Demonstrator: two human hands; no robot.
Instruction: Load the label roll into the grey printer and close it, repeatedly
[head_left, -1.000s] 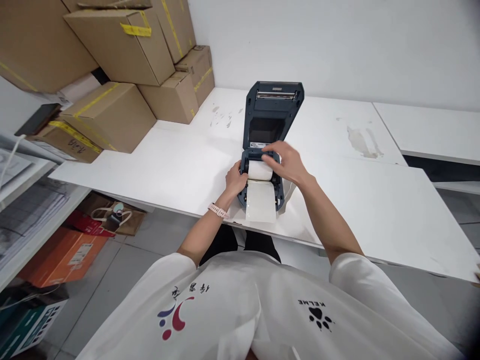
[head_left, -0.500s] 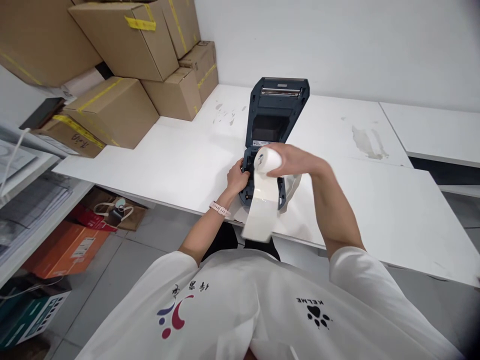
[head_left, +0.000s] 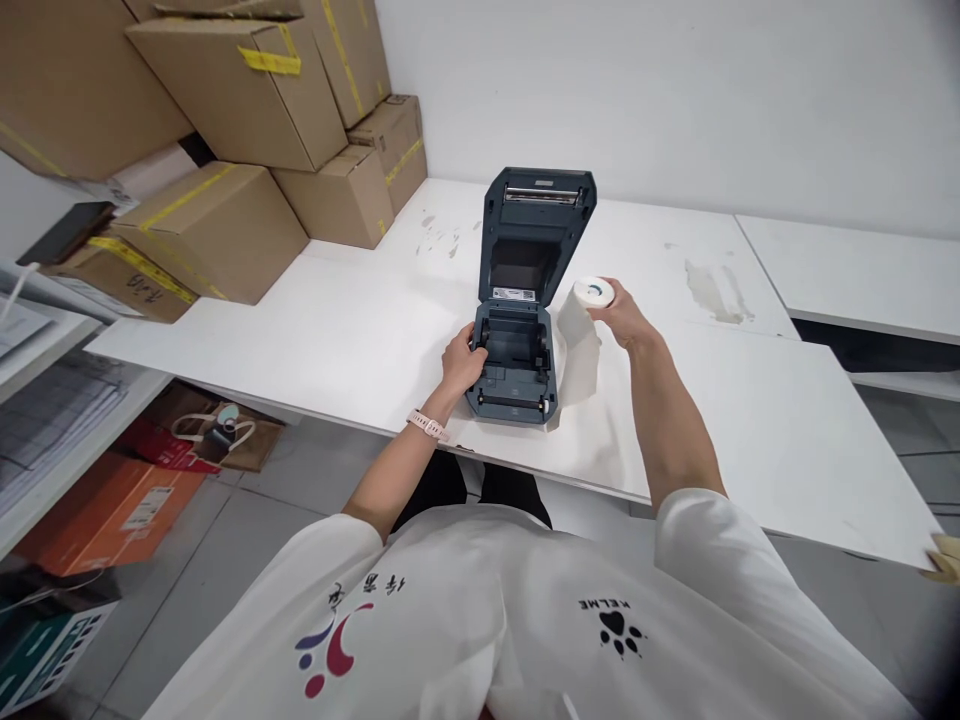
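A dark blue-grey label printer (head_left: 517, 350) stands near the front edge of the white table (head_left: 360, 330), its lid tipped up and back, its roll bay bare. My left hand (head_left: 463, 360) grips the printer's left side, fingers curled on the edge. My right hand (head_left: 619, 318) is closed round a white label roll (head_left: 592, 294), held upright just right of the printer. A loose strip of labels (head_left: 577, 365) hangs from the roll down to the table.
Stacked cardboard boxes (head_left: 247, 130) with yellow tape crowd the table's back left corner. Shelving (head_left: 45, 400) and more boxes (head_left: 112, 510) sit at the left, lower down. A second white table (head_left: 855, 270) adjoins at the right. Stains (head_left: 712, 285) mark the tabletop.
My right hand lifted the label roll out of the printer's bay and carried it to the right of the printer. My left hand stayed on the printer's left side.
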